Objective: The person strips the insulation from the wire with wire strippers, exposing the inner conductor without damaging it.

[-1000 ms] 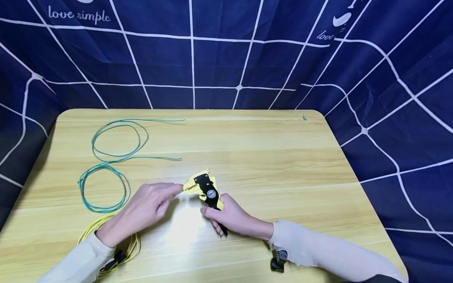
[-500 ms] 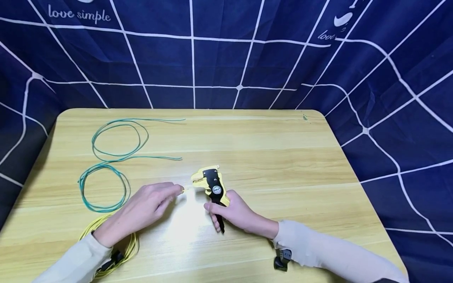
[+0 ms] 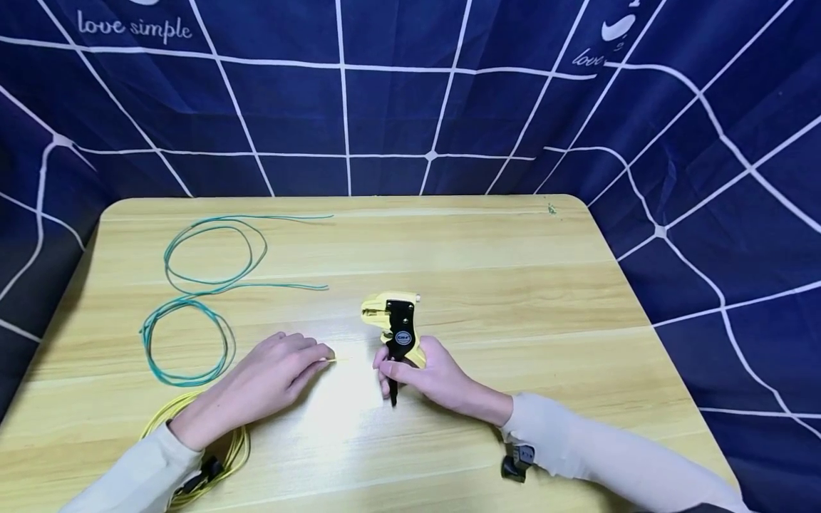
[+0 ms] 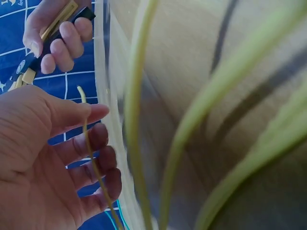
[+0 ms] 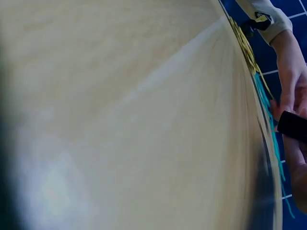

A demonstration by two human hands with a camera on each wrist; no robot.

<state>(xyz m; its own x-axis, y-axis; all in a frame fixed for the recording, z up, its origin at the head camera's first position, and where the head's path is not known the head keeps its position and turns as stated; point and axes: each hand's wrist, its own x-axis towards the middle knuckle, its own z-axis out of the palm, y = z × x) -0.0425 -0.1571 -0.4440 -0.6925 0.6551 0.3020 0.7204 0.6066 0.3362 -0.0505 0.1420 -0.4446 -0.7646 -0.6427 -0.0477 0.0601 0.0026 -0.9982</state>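
My left hand (image 3: 282, 374) pinches a yellow wire (image 4: 91, 148) between thumb and forefinger. A short end sticks out past the fingertips, its tip looking paler in the left wrist view; the rest runs down across the palm. My right hand (image 3: 436, 377) grips the black handle of a yellow and black wire stripper (image 3: 402, 317). The tool's nose points left, up and to the right of the wire end, apart from it. In the right wrist view only the black handle end (image 5: 292, 126) of the stripper shows clearly, with part of the right hand beneath it.
A coil of yellow wire (image 3: 240, 456) lies under my left wrist. Two coils of green wire (image 3: 221, 331) lie at the table's left, loose ends pointing right. Small green scraps (image 3: 551, 209) sit near the back right corner. Blue curtains with white lines border the wooden table (image 3: 487, 285).
The wire stripper has moved right and away from my left fingertips and turned more upright. The wire end now shows free of its nose. My left hand has hardly moved.
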